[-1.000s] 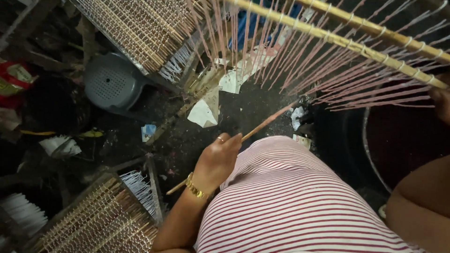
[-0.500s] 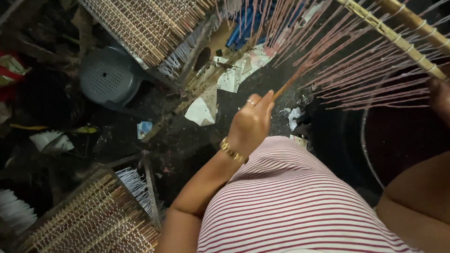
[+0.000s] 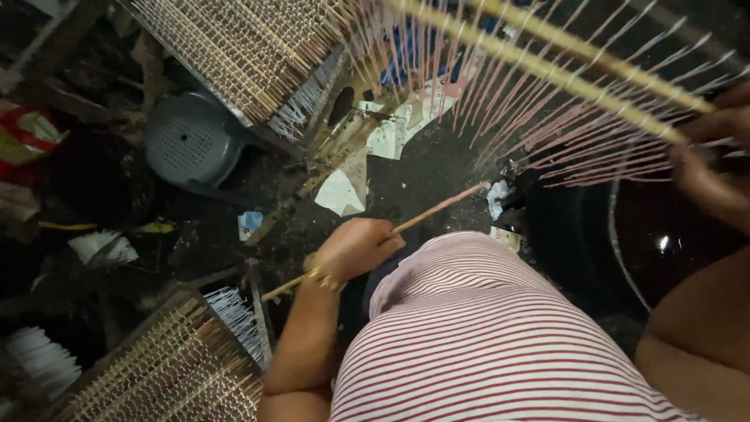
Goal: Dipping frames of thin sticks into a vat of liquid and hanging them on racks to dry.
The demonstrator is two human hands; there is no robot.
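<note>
My left hand (image 3: 355, 248), with a gold bangle at the wrist, is closed around a long thin stick (image 3: 441, 205) that slants up to the right over my striped lap. My right hand (image 3: 707, 156) is at the upper right and blurred. Its fingers grip the end of a rack (image 3: 547, 62) made of yellow bamboo slats. Many thin pink sticks hang in a row from the slats, spread out above a dark round basin (image 3: 625, 258).
A grey plastic stool (image 3: 191, 141) stands at the left. More racks packed with sticks lie at the top (image 3: 234, 47) and bottom left (image 3: 172, 367). Paper scraps (image 3: 340, 191) litter the dark floor. A red bag (image 3: 23, 133) sits at the far left.
My left hand rose toward the hanging sticks half a second ago, then came back down and left with the thin stick. My right hand shows more fully on the rack.
</note>
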